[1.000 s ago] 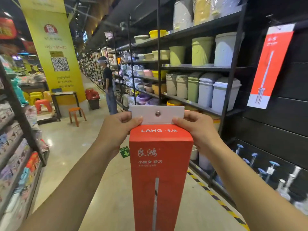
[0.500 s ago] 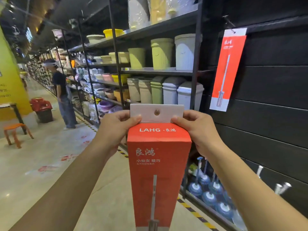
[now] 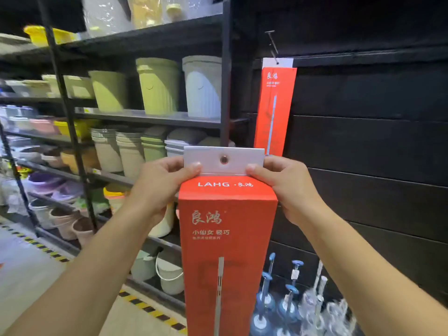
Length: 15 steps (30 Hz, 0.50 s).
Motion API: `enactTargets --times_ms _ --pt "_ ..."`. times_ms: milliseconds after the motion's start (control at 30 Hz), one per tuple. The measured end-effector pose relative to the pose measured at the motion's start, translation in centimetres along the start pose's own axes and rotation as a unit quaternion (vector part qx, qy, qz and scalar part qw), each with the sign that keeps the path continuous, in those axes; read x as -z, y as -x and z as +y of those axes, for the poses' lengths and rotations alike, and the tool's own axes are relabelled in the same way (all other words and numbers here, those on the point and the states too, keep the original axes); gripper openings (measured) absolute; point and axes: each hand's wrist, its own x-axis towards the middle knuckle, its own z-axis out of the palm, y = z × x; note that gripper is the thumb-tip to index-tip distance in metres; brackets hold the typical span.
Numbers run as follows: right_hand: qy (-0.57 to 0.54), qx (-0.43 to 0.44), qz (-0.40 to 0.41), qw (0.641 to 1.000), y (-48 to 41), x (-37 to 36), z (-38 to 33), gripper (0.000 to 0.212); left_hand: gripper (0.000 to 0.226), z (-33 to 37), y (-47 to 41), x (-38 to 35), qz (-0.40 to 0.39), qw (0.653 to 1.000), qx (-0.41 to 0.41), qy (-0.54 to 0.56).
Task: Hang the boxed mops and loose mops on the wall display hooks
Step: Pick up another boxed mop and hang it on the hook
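I hold a tall red boxed mop (image 3: 228, 238) upright in front of me, its white hang tab with a round hole at the top. My left hand (image 3: 162, 185) grips the box's upper left corner and my right hand (image 3: 283, 187) grips the upper right corner, thumbs on the tab. A second red boxed mop (image 3: 275, 105) hangs from a metal wall hook (image 3: 272, 43) on the black slat wall (image 3: 368, 141), above and to the right of the held box.
A black shelf rack (image 3: 226, 76) with plastic bins and buckets stands to the left of the wall. Several loose mops (image 3: 288, 292) with blue heads stand at the wall's foot, lower right. Yellow-black floor tape (image 3: 145, 307) runs along the rack.
My view has swung right and closer to the black wall; the aisle and the person there have left the frame. The hanging box now sits nearer the held box. Both hands keep their grip.
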Motion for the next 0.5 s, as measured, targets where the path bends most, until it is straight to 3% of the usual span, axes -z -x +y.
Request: enactTargets --times_ms 267,500 --pt "0.034 -0.003 0.076 0.997 -10.2 2.4 3.0 0.015 0.010 -2.4 -13.3 -5.5 -0.076 0.997 -0.032 0.008" --pt "0.047 0.021 0.103 0.993 -18.5 4.9 4.7 0.016 0.008 -3.1 -22.6 -10.0 -0.096 0.994 -0.054 0.007"
